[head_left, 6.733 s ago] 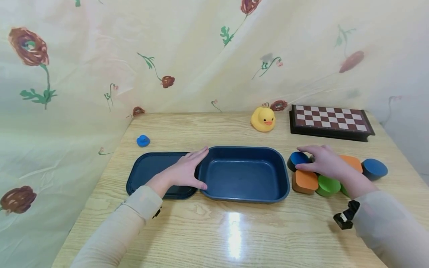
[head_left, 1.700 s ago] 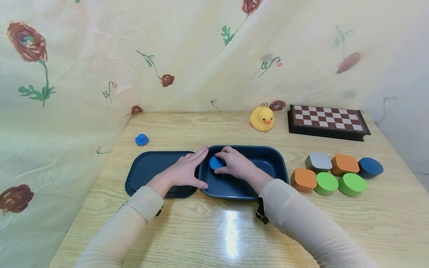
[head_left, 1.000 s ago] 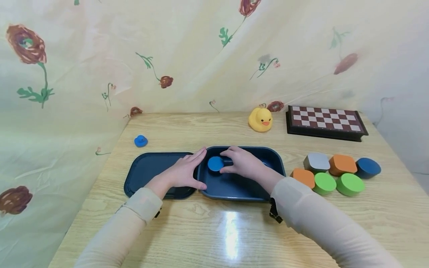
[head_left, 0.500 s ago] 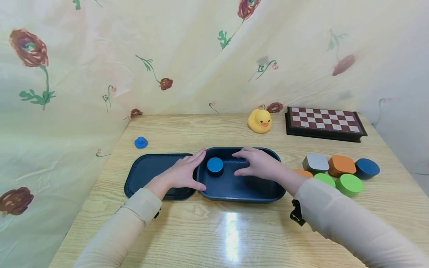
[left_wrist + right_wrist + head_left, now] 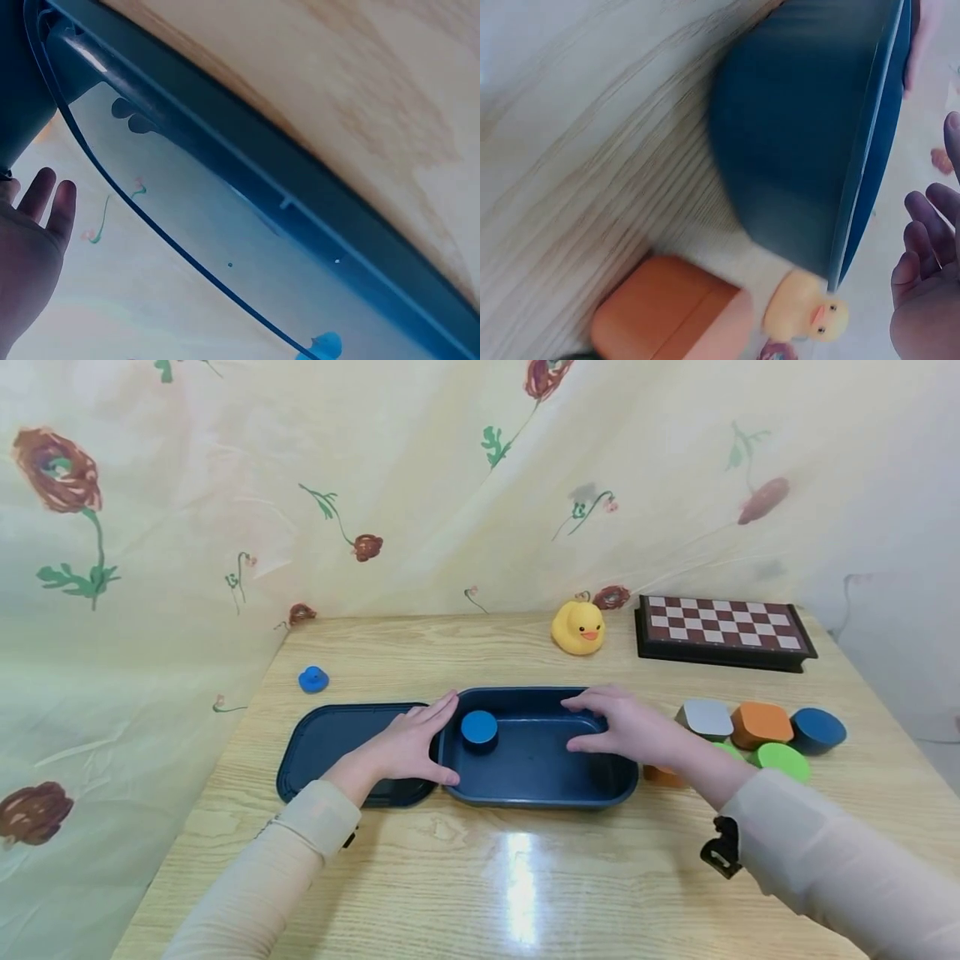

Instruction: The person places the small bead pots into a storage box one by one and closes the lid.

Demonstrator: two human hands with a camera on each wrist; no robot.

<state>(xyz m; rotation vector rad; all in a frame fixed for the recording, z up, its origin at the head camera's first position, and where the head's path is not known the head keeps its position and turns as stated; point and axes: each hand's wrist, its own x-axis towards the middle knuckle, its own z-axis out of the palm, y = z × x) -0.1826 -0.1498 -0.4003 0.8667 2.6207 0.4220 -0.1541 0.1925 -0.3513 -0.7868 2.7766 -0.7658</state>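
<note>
Blue-topped, dark-sided, plastic-looking cylinder stands upright in our head view, axis vertical, inside the left end of the navy oblong plastic box; our left hand lies spread at its left rim, our right hand, thumb and fingers apart, above its right end. Left-wrist view: our left hand stretched; right-wrist view: our right hand loosely bent.

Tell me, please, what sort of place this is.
Probably an indoor tabletop set up for play or demonstrations: a wooden-looking table stands before a flowered backdrop, and a yellow toy duck sits near the table's far edge.
</note>
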